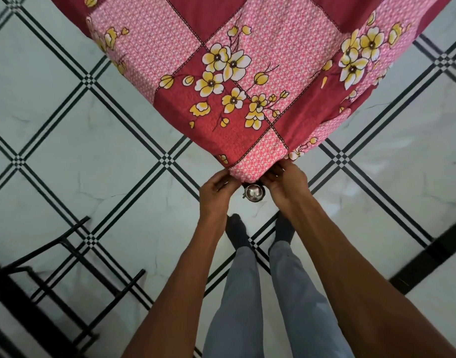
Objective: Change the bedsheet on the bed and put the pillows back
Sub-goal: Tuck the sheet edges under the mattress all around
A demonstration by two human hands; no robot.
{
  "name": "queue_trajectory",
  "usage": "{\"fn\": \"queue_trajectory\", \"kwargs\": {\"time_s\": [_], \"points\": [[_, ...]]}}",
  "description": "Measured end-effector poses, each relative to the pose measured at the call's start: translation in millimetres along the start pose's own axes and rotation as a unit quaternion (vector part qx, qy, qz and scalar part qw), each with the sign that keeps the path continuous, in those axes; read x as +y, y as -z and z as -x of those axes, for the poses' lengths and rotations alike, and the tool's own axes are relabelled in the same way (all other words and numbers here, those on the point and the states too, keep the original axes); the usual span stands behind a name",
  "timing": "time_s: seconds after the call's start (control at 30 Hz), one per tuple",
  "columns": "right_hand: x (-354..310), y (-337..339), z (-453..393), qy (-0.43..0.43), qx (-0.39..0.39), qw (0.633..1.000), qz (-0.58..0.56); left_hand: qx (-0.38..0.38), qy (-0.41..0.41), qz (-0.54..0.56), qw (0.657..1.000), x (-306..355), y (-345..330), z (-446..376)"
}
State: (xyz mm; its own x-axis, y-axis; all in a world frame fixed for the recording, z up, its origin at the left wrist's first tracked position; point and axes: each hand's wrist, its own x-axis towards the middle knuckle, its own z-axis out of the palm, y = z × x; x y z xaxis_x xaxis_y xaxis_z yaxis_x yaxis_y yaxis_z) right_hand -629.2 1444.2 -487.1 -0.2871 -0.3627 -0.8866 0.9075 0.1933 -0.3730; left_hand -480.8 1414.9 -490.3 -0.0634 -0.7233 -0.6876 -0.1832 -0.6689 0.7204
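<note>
I stand at the corner of the bed, looking straight down. The bedsheet point(247, 73) is spread over the mattress, red and pink squares with yellow and white flowers, and its corner hangs down just in front of me. My left hand point(216, 189) has its fingers curled onto the left side of that corner, pinching the cloth at its lower edge. My right hand point(286, 182) holds the right side of the same corner, fingers bent in against the fabric (how far they go under the fold I cannot tell). Between my two hands, just below the cloth, a shiny round metal cap point(254, 193) shows. My feet in dark socks point(237, 229) stand on the white tiled floor point(79, 164) with black crossing lines. A black metal frame point(66, 257) stands to my left.
</note>
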Motion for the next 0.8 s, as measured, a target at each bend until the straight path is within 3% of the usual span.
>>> {"fn": "queue_trajectory", "kwargs": {"time_s": [0.1, 0.23, 0.3, 0.43, 0.57, 0.7, 0.8], "points": [[0.0, 1.4, -10.5, 0.006, 0.009, 0.998, 0.062, 0.035, -0.032, -0.038, 0.998, 3.2, -2.5, -6.0], [-8.9, 5.1, -21.3, -0.023, 0.018, 0.993, 0.114, -0.014, -0.041, -0.104, 0.994, 10.3, 3.7, -22.8], [-10.5, 3.0, -25.4, -0.032, 0.047, 0.988, 0.147, 0.016, -0.066, -0.171, 0.983, 11.7, -0.5, -31.0], [-18.4, -4.8, -32.2, 0.004, 0.133, 0.949, 0.287, 0.139, -0.068, -0.188, 0.970, 13.2, -12.0, -37.7], [-20.0, 2.5, -27.8, 0.055, 0.159, 0.916, 0.365, 0.120, -0.079, -0.241, 0.960, 7.4, -12.0, -37.4], [-20.1, 25.2, -23.5, 0.079, 0.114, 0.931, 0.339, 0.177, -0.040, -0.111, 0.977, 10.7, -2.6, -16.3], [-36.5, 38.2, -21.4, 0.068, 0.098, 0.963, 0.242, 0.225, -0.096, -0.063, 0.968, 28.2, -9.7, 13.0]]}}
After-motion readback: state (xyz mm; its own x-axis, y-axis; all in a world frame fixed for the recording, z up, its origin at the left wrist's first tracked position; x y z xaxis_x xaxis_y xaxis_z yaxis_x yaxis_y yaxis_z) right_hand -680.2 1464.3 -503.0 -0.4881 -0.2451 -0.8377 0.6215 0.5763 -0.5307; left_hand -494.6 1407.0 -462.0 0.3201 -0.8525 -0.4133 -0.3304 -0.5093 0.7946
